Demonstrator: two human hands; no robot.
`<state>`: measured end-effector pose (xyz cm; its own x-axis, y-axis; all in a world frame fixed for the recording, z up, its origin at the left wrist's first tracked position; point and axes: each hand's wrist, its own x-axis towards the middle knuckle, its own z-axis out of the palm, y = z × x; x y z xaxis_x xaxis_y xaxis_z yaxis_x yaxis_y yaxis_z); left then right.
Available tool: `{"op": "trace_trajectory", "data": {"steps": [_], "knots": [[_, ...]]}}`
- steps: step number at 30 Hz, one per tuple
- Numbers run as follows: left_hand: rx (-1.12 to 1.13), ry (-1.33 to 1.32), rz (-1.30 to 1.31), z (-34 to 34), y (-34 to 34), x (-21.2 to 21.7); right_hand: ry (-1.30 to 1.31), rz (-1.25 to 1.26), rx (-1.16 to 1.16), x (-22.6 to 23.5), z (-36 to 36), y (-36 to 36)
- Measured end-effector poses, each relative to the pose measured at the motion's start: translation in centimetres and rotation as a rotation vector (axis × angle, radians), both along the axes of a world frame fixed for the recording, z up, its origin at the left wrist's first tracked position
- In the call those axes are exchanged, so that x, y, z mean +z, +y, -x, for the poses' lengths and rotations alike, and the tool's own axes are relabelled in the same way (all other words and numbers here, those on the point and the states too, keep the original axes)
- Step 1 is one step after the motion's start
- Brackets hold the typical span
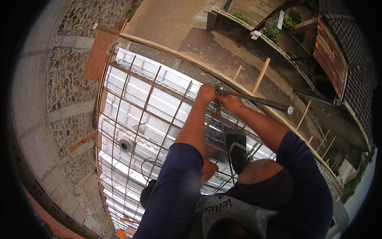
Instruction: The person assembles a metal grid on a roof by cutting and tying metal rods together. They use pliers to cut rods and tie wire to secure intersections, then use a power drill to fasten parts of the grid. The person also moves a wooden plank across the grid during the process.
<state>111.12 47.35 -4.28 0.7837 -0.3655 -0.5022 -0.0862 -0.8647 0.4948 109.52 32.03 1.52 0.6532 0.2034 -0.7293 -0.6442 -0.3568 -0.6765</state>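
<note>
My left hand (206, 94) is closed with its fingers curled at the far edge of a metal deck, and what it grips is hidden. Right beside it, my right hand (232, 102) has its fingers pinched on a cluster of thin black strands. Between the hands begins a dark round pipe (264, 102) that runs right above my right wrist and ends in a pale round face. Long black strands (225, 137) hang from the hands toward my body. Under them, a rusty rebar grid (145, 105) lies over white corrugated metal sheets (113, 124).
A grey round fitting (126, 144) sits among the bars at left. A red object (209, 170) is near my legs. Wooden boards (167, 47) and upright sticks (261, 75) line the far edge, with a lower yard beyond. At left stands a stone wall (63, 79).
</note>
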Motion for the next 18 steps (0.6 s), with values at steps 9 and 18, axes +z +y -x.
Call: {"op": "trace_trajectory", "data": {"steps": [9, 18], "knots": [[0.638, 0.076, 0.217, 0.9, -1.3, 0.5, -0.056, 0.047, -0.110, -1.8, 1.4, -0.4], [0.668, 0.113, 0.295, 1.4, -0.8, 2.1, 0.096, 0.109, -0.029, 0.6, 0.5, 0.1]]}}
